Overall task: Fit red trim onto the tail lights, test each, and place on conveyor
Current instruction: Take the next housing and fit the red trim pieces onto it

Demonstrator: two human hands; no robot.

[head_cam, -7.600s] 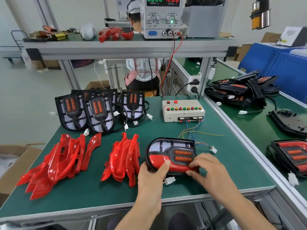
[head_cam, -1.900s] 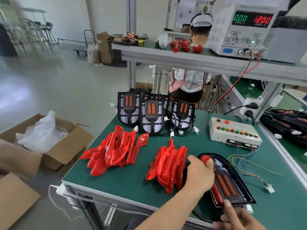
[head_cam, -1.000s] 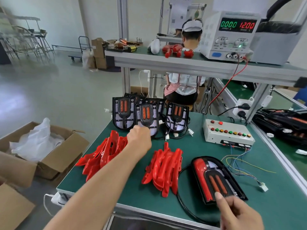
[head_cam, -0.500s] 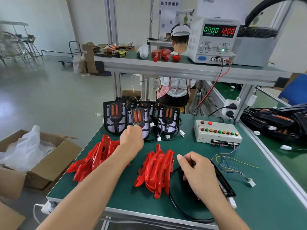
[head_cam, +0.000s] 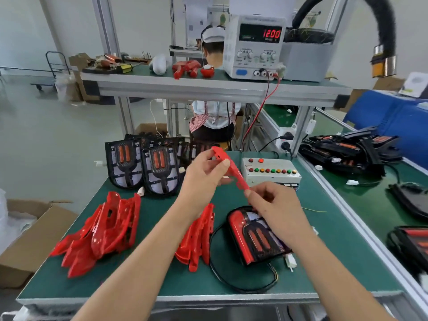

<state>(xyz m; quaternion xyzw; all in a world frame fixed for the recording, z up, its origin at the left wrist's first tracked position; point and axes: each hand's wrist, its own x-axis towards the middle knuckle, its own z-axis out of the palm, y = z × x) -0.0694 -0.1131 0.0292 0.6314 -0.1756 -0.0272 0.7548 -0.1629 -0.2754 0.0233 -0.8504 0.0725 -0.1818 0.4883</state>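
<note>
Both hands are raised over the green bench, sharing one piece of red trim (head_cam: 228, 169). The left hand (head_cam: 203, 179) grips its upper end, thumb laid along the near face and fingers curled behind. The right hand (head_cam: 275, 205) pinches the lower tip between thumb and forefinger, its other fingers folded in. The strip slants down from the left hand to the right, clear of the bench.

Directly below the right hand, partly hidden by its wrist, lies a tail light (head_cam: 252, 237), face up, with one red trim already along its left edge and two orange bars in the middle. Its black cable (head_cam: 222, 274) loops on the mat towards the person, and a white connector (head_cam: 290, 261) sits just beside the lamp's near corner.

Under the left forearm stands a small stack of red trims (head_cam: 199, 237), just left of the tail light. A bigger heap of red trims (head_cam: 104, 230) lies well out to the left of that arm. Beyond the left hand, a row of untrimmed tail lights (head_cam: 143, 167) stands upright, leaning together. Just past both hands sits a white test box (head_cam: 271, 172) with a line of coloured buttons. Off to the right of the right hand, more tail lights (head_cam: 347, 149) lie on the conveyor (head_cam: 370, 205).
</note>
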